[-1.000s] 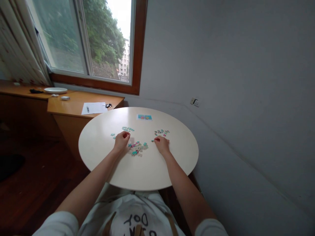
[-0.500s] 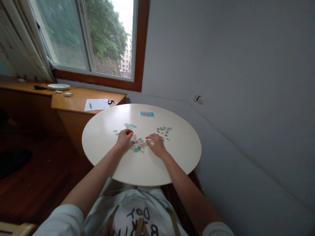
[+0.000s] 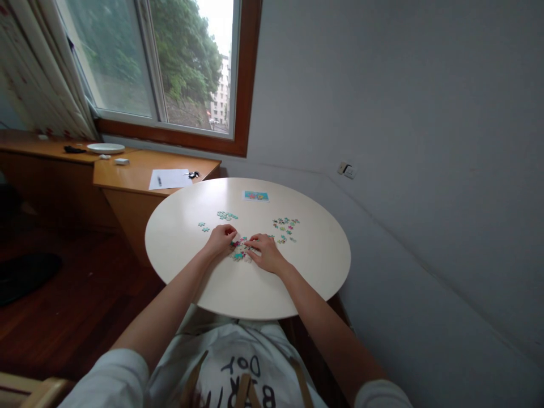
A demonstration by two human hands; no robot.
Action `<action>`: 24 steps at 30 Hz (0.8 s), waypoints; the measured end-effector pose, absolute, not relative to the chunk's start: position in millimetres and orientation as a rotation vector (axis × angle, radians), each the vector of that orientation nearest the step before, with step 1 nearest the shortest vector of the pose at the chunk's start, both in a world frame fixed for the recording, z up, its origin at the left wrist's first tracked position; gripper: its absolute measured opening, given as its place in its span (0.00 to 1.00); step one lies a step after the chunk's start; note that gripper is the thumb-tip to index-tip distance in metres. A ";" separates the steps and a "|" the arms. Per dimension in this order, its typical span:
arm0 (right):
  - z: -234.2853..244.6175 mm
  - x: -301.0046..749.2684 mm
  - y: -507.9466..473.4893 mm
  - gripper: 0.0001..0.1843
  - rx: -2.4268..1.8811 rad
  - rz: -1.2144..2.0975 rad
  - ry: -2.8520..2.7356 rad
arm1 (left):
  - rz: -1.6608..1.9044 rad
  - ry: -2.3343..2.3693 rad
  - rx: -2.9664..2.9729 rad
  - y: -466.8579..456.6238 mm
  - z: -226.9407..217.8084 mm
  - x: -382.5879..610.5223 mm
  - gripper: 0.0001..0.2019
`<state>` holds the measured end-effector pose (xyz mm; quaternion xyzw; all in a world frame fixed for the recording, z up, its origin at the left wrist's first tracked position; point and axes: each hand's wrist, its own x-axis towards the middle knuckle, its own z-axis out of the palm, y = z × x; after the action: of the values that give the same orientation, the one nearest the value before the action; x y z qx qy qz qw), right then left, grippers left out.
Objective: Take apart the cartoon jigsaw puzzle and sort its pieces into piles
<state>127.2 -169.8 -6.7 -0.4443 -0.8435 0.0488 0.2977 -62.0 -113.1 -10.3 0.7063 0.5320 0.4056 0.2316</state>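
Observation:
A loose pile of jigsaw puzzle pieces (image 3: 238, 256), teal, pink and pale, lies on the round white table (image 3: 250, 294) between my hands. My left hand (image 3: 220, 240) is at the pile's left edge with thumb and fingers pinched together; whatever sits in the pinch is too small to make out. On the other side, my right hand (image 3: 267, 253) reaches over the pile, its thumb and forefinger apart and their tips at the pieces. Beyond my left hand is a group of teal pieces (image 3: 227, 216). Mixed-colour pieces (image 3: 287, 224) are spread past my right hand.
A small picture card (image 3: 256, 196) lies at the table's far side. Two teal pieces (image 3: 204, 227) sit apart at the left. Behind, a wooden desk (image 3: 127, 175) holds a paper sheet (image 3: 170, 178), keys (image 3: 194, 174) and a white plate (image 3: 106, 148). A wall stands at the right.
My right hand has moved left and its fingers have come down to the pile. My left hand has shifted slightly right, closer to the pieces. The whole view has shifted a little.

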 end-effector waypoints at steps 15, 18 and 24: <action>-5.5 128.7 -165.4 0.02 -1.162 0.264 -2.103 | 0.988 1.323 1.993 -117.0 -8.4 -61.7 0.09; -4.5 129.2 -164.7 0.02 -1.126 0.290 -2.075 | 0.982 1.298 1.981 -118.6 -4.9 -65.0 0.10; -4.0 130.2 -164.6 0.01 -1.157 0.349 -1.960 | 0.880 1.293 1.989 -129.3 9.7 -71.9 0.13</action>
<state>130.2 -164.6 -4.0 -0.4589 -0.7774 0.1383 0.4075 -71.9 -129.3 9.7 0.7496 0.4874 0.3317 0.3008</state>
